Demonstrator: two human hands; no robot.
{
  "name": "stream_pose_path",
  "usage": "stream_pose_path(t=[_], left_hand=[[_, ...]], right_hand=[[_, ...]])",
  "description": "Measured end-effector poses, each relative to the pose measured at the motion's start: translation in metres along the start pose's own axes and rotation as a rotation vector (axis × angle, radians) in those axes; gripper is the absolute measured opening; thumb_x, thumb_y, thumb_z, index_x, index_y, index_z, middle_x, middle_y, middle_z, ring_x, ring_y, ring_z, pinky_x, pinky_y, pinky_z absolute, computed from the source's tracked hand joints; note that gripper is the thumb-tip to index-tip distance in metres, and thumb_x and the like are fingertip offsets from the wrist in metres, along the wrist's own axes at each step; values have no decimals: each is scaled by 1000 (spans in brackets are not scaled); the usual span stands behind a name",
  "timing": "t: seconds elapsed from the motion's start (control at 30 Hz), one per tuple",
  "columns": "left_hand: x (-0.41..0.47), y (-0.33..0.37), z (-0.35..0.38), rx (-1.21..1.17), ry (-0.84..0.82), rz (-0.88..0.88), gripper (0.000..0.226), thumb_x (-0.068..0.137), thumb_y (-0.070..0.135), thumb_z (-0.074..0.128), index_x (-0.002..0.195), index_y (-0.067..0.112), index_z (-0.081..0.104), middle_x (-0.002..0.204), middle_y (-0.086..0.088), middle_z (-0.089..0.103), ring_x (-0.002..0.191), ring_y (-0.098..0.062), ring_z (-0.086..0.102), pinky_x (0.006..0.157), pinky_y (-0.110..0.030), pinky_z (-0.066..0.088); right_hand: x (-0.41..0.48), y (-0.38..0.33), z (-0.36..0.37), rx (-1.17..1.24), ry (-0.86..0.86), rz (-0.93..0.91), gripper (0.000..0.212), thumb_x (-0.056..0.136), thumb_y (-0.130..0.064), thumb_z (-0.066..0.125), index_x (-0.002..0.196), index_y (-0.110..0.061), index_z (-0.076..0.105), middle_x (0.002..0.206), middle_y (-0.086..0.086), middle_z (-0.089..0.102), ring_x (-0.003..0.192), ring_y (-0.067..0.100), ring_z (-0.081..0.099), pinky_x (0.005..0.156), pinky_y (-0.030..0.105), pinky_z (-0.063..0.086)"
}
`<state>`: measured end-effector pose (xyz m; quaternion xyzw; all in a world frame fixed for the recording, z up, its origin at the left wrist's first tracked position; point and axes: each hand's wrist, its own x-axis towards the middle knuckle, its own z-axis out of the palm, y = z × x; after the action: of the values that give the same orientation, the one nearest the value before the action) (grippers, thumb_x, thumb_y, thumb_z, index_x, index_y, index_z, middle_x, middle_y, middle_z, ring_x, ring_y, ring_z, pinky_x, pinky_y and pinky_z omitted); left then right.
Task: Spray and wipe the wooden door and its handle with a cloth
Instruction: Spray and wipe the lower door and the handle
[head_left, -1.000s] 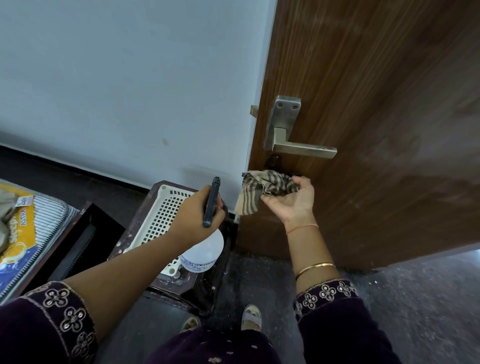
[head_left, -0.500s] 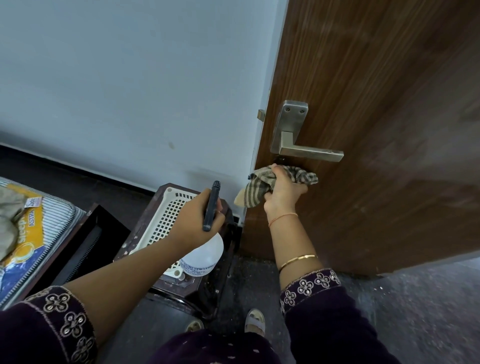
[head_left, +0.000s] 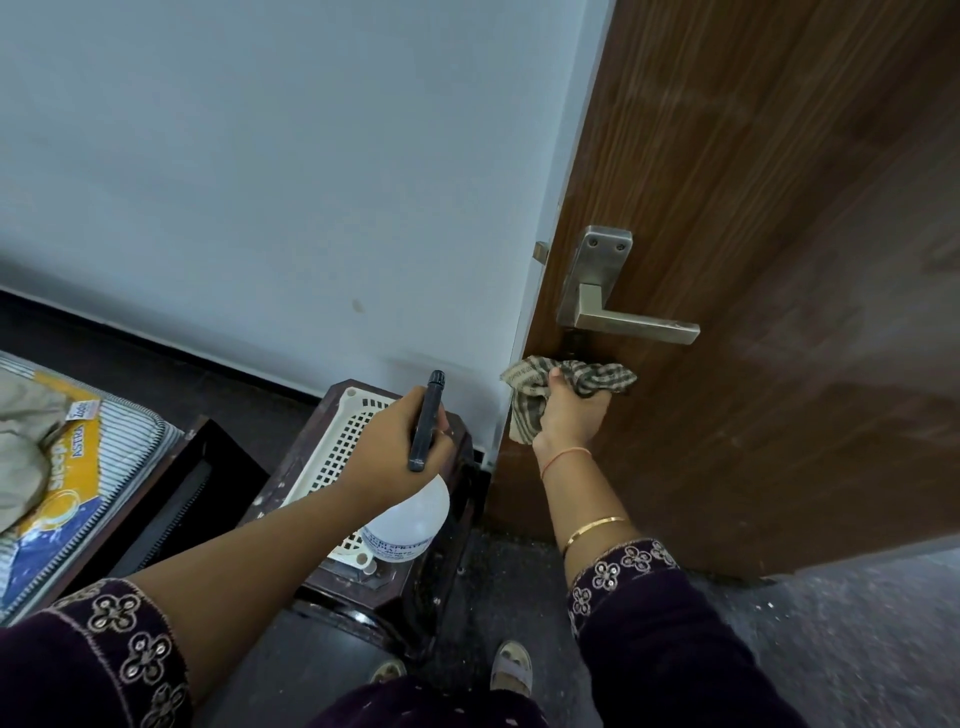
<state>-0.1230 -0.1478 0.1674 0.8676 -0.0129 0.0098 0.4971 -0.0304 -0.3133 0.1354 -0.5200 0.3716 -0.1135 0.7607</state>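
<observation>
Since a second ago, right hand (head_left: 569, 415), bunching the cloth (head_left: 582, 382), rose to the door (head_left: 779, 208) at the handle's (head_left: 628, 319) six o'clock, so wiping proceeds; left hand (head_left: 400, 447) grips the sprayer (head_left: 410, 514).

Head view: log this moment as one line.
right hand holds checked cloth against wooden door, just below handle | left hand holds spray bottle
</observation>
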Motion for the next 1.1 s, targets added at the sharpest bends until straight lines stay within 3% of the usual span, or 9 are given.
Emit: stream_pose_path(t=[0.13,0.23,0.3,0.47,0.57,0.67,0.87,0.93,1.1], left_hand=[[-1,-3,-1,19,4,28,11,74,22,52,84,18,52,65,-3,55,53,-9,45,57,-32,42],[-4,-2,-2,11,2,76,9,76,21,53,84,21,51,60,5,50,50,-8,44,53,-22,37],[-5,1,-6,5,17,83,10,77,20,53,86,16,52,61,5,51,50,-9,46,52,-22,38],[-5,1,-13,-27,37,48,16,82,-2,57,85,13,53,70,-11,55,53,-9,46,55,-25,41],[-8,-2,-14,-22,18,32,17,82,-4,56,85,13,52,72,-17,55,51,-8,42,54,-24,38],[-8,-5,-16,-41,29,20,15,81,-2,56,85,13,53,73,-15,55,52,-9,43,55,-28,39],[-5,-9,-12,-37,14,36,12,80,7,57,85,17,53,69,-8,57,52,-7,46,56,-26,40],[-4,-10,-9,-28,5,44,9,78,13,56,86,17,53,68,-2,56,54,-6,47,57,-23,40],[-4,-9,-2,-45,-3,40,8,79,15,55,87,16,54,67,-1,56,54,-5,48,57,-21,40]], right_hand=[[-20,0,25,26,-24,141,57,82,-11,73,130,-7,42,123,13,59,100,27,64,79,25,52],[-33,18,40,31,-227,353,44,78,-1,74,118,0,55,107,13,66,85,27,67,74,38,58],[-30,27,37,13,-260,386,32,77,5,70,108,2,62,103,14,68,81,27,67,73,43,58],[-11,28,-2,40,-147,292,15,79,3,67,93,1,64,90,16,67,70,25,65,57,30,53],[-13,16,-13,72,-51,254,11,79,-2,65,72,-8,58,75,8,63,69,24,62,65,34,52],[-17,16,-12,-1,-33,247,5,78,-11,62,81,-7,61,82,10,65,76,28,64,71,38,53],[11,42,-43,-477,-395,512,9,76,-14,60,68,-17,58,79,10,59,76,26,57,74,35,47],[14,51,-55,-651,-449,528,5,72,-18,65,71,-13,64,84,12,62,84,28,58,86,39,48],[19,48,-49,-286,-284,376,7,87,-10,62,91,-6,66,92,16,67,82,30,65,88,45,52]])
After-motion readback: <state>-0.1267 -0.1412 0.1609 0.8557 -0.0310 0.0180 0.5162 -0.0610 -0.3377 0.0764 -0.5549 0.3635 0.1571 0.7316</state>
